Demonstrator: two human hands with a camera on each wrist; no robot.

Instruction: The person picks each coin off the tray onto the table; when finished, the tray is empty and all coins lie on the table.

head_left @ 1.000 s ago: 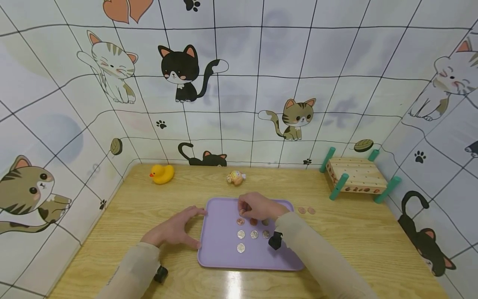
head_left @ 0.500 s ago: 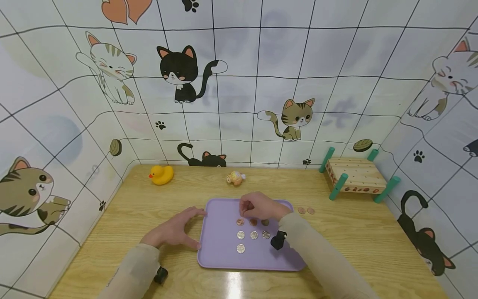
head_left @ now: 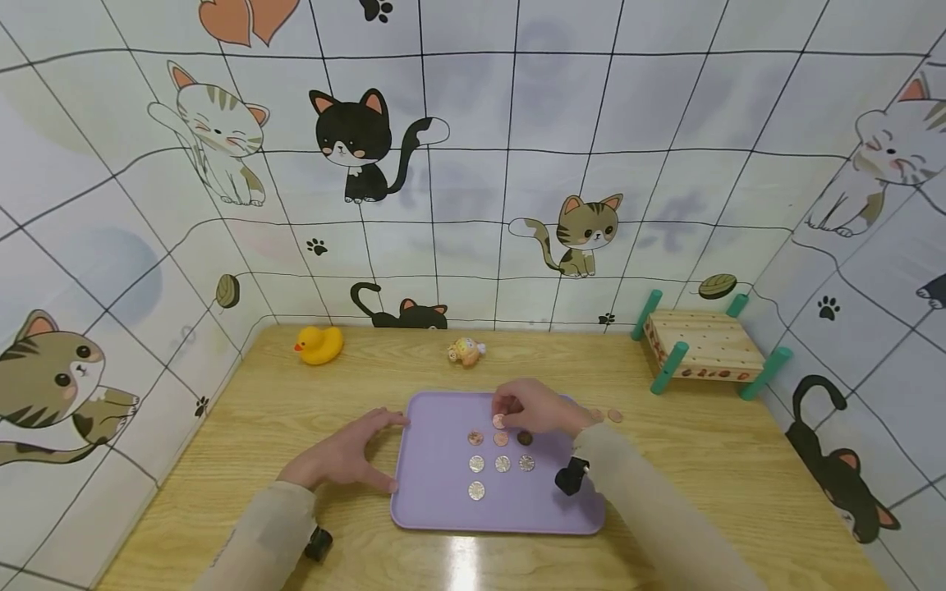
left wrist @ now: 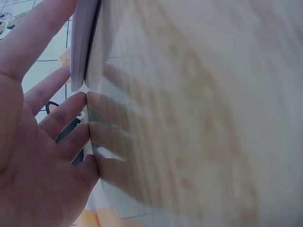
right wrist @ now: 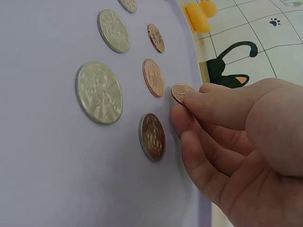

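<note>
My right hand (head_left: 534,406) pinches a copper coin (right wrist: 180,91) between thumb and fingertips, low over the far part of the purple tray (head_left: 443,513). Just nearer lies a row of coins: a copper coin (head_left: 475,438), another copper coin (head_left: 501,439) and a darker brown coin (right wrist: 152,137). Silver coins (head_left: 502,464) form a second row, and one more silver coin (head_left: 476,491) lies below its left end. My left hand (head_left: 343,451) has its fingers spread at the tray's left edge; in the left wrist view its lower fingertips rest on the tabletop.
Two copper coins (head_left: 615,416) lie on the wooden table (head_left: 355,558) right of the tray, one partly behind my right wrist. Along the back stand a yellow rubber duck (head_left: 319,345), a small figurine (head_left: 466,352) and a wooden pegged stand (head_left: 705,345) with green legs.
My right hand has shifted right along the tray's far side, carrying the copper coin from above the left copper coin to above the middle one. My left hand stays put.
</note>
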